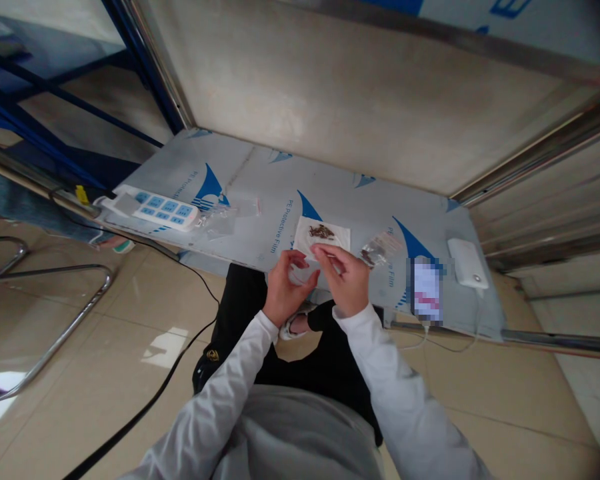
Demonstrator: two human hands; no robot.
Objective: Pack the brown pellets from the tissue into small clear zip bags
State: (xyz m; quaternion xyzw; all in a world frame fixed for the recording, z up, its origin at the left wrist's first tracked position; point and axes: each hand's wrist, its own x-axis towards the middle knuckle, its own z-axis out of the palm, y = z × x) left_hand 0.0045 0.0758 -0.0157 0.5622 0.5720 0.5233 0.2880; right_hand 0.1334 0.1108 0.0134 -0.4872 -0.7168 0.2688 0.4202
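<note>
My left hand (pixel 287 285) is at the table's front edge, its fingers curled and its thumb reaching toward the right. A pale, see-through patch, perhaps clear plastic, shows between its thumb and fingers; what it grips is unclear. Close beside it, my right hand (pixel 349 279) has thumb and fingertips pinched together, with whatever is in them too small to name. Just beyond the fingertips, a white square sheet (pixel 341 237) carries a small heap of thin brown pieces (pixel 322 232). Right of the sheet lies a clear zip bag (pixel 383 248) with dark small items inside.
A white power strip (pixel 167 212) with blue sockets and clear plastic bags (pixel 219 220) lie on the left of the film-covered table (pixel 260 177). On the right are a phone (pixel 427 291) with a cable and a white power bank (pixel 467 263). A black cable (pixel 180 350) hangs at left.
</note>
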